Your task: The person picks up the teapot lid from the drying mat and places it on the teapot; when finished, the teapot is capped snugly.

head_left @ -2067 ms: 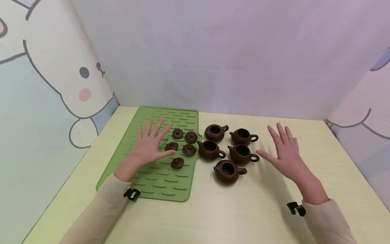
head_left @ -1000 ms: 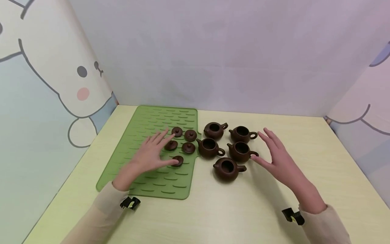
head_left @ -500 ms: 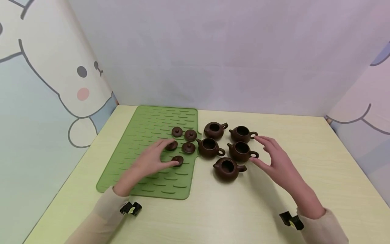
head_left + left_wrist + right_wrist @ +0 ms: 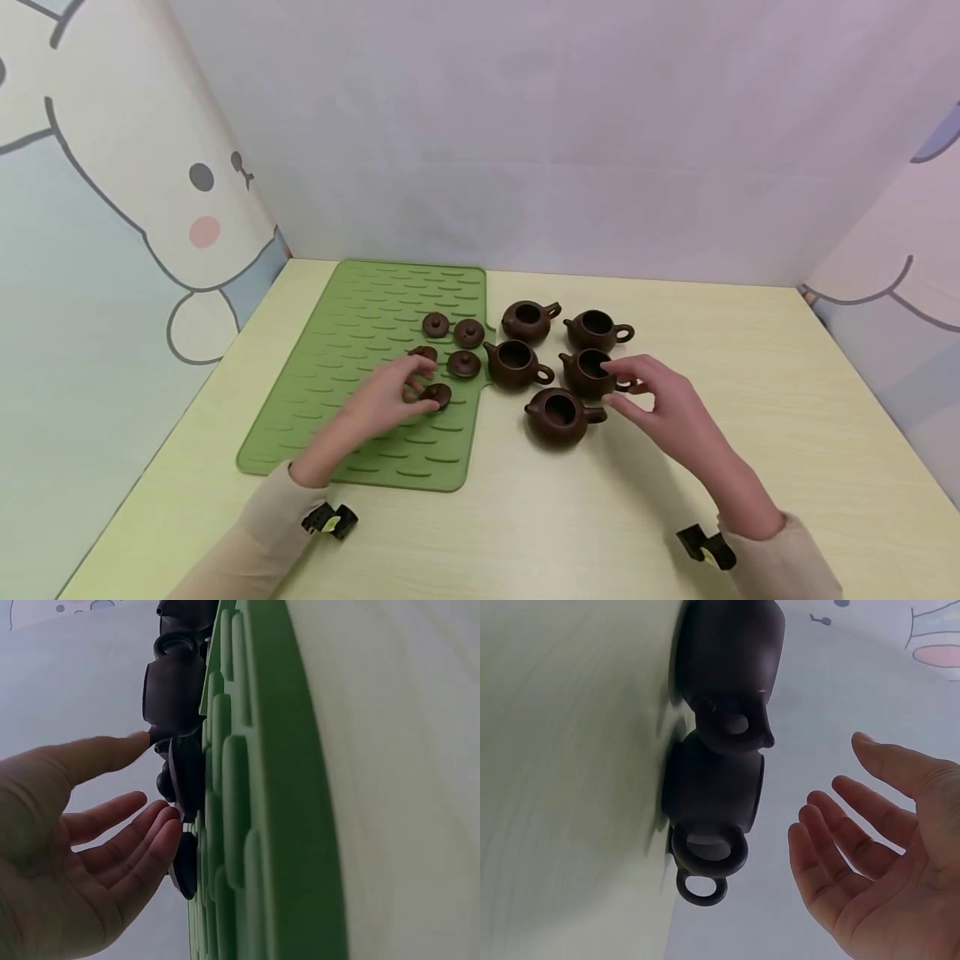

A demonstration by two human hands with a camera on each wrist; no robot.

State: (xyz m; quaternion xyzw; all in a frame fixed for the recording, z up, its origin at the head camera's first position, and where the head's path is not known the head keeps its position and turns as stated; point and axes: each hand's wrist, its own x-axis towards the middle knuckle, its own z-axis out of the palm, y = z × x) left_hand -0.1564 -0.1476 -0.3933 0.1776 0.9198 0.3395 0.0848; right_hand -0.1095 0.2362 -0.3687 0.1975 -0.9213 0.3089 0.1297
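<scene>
My left hand (image 4: 385, 396) hovers low at the nearest small dark-brown teapot lid (image 4: 438, 396), thumb and fingers spread around its knob side. In the left wrist view a gap shows between thumb and fingertips, and the lid (image 4: 186, 776) stands just beyond them; contact is unclear. Another lid (image 4: 424, 352) is partly hidden behind the fingers. My right hand (image 4: 667, 408) is over the handle side of a lidless brown teapot (image 4: 583, 375). In the right wrist view its bent fingers hold nothing and stay apart from the teapots (image 4: 712, 784). The nearest teapot (image 4: 551, 427) sits in front.
Several lids lie on the green ridged mat (image 4: 352, 333), including a rear lid (image 4: 436, 324) and one by the mat's edge (image 4: 465, 363). Lidless teapots, such as the back one (image 4: 592, 333), cluster on the pale table (image 4: 570, 517) right of the mat. A wall (image 4: 510, 150) stands behind.
Both hands have come down and inward, fingers going from widely spread to bent. The left has moved toward the nearest lid, the right toward the middle-right teapot. Lids and teapots have stayed in place.
</scene>
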